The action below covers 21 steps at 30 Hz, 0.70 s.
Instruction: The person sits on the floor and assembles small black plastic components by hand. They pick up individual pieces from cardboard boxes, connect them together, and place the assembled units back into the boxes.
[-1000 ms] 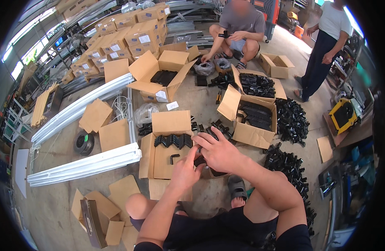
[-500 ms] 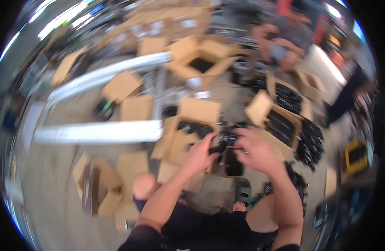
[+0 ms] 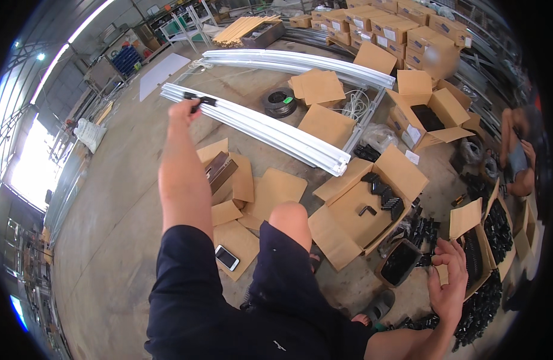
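My left hand [image 3: 184, 113] is stretched far out to the left, closed round a small black part [image 3: 201, 99] of bracket-like shape; its exact kind cannot be made out. Behind that part lies one end of a bundle of long white metal rails [image 3: 258, 123]. My right hand [image 3: 449, 277] is low on the right, its fingers loosely bent and apart from the thumb, with nothing visible in it. Close to it are a small container of black pieces [image 3: 400, 264] and loose black parts [image 3: 423, 231]. An open carton [image 3: 342, 231] nearby holds several black angled pieces [image 3: 382, 195].
A phone [image 3: 227, 258] lies on flattened cardboard beside my leg. An open box [image 3: 237, 180] stands left of my knee. Further off are a black coil [image 3: 280, 102], another open carton [image 3: 417, 111] and stacked boxes [image 3: 390, 27]. Another person [image 3: 519, 150] sits at the right.
My hands were together over the black parts. Now my left hand is far out to the left with a black part, while my right hand is apart from it. The view has swung left.
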Tool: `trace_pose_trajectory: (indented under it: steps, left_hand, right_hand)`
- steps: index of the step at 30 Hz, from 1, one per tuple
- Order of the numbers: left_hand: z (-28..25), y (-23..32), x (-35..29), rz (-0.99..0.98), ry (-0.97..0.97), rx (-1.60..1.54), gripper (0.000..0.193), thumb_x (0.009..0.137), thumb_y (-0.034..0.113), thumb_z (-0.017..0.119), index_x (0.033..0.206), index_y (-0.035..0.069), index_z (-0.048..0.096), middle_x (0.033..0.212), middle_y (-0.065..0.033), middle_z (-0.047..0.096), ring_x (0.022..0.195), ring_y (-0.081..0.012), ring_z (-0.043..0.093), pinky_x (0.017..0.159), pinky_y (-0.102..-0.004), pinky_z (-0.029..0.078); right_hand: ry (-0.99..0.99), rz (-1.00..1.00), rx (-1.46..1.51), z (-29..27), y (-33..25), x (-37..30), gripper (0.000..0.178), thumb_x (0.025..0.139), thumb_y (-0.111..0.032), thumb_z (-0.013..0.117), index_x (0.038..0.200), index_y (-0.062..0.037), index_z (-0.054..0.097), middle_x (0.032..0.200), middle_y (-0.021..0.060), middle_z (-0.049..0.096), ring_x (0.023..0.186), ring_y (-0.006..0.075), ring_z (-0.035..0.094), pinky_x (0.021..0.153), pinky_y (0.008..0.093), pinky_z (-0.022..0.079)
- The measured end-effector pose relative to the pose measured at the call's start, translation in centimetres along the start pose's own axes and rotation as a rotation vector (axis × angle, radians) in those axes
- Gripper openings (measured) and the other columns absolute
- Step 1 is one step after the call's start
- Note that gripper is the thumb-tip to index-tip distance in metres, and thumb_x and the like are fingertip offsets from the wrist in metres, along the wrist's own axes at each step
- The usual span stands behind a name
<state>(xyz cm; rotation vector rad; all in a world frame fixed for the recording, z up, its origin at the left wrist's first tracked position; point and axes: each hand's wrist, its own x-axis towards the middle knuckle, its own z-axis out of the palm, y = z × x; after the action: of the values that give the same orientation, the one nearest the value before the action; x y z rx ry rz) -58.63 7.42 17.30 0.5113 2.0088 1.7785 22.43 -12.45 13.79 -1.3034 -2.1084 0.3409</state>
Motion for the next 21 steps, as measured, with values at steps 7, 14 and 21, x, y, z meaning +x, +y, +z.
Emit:
trace_pose_trajectory:
  steps: [7, 14, 21]
  left_hand:
    - [-4.9, 4.2, -1.6, -0.008, -0.033, 0.081, 0.016, 0.089, 0.003, 0.077, 0.101, -0.004, 0.068, 0.093, -0.0135, 0.072, 0.074, -0.0212, 0.072, 0.063, -0.0297, 0.068]
    - [-3.9, 5.5, -3.4, 0.195, 0.073, -0.02, 0.058, 0.087, -0.001, 0.078, 0.137, -0.01, 0.05, 0.095, -0.0184, 0.071, 0.077, -0.022, 0.072, 0.061, -0.0328, 0.067]
    - [13.6, -1.2, -26.4, 0.456, -0.633, -0.193, 0.094, 0.088, 0.003, 0.078, 0.162, -0.004, 0.02, 0.096, -0.0152, 0.075, 0.082, -0.0173, 0.071, 0.078, -0.0312, 0.057]
  right_hand:
    - [-0.003, -0.005, 0.007, 0.3, -0.6, -0.1, 0.022, 0.076, 0.002, 0.066, 0.095, -0.0031, 0.057, 0.117, 0.0232, 0.072, 0.108, 0.0384, 0.068, 0.117, 0.0558, 0.038]
    - [-0.013, -0.032, 0.043, 1.3, -2.1, -0.5, 0.021, 0.077, 0.003, 0.066, 0.096, -0.0029, 0.058, 0.114, 0.0219, 0.072, 0.105, 0.0385, 0.069, 0.113, 0.0543, 0.043]
    - [0.061, -0.022, 0.166, 2.1, -1.0, -0.3, 0.021, 0.082, 0.001, 0.075, 0.101, -0.0039, 0.066, 0.103, 0.0126, 0.075, 0.093, 0.0305, 0.072, 0.084, 0.0399, 0.057]
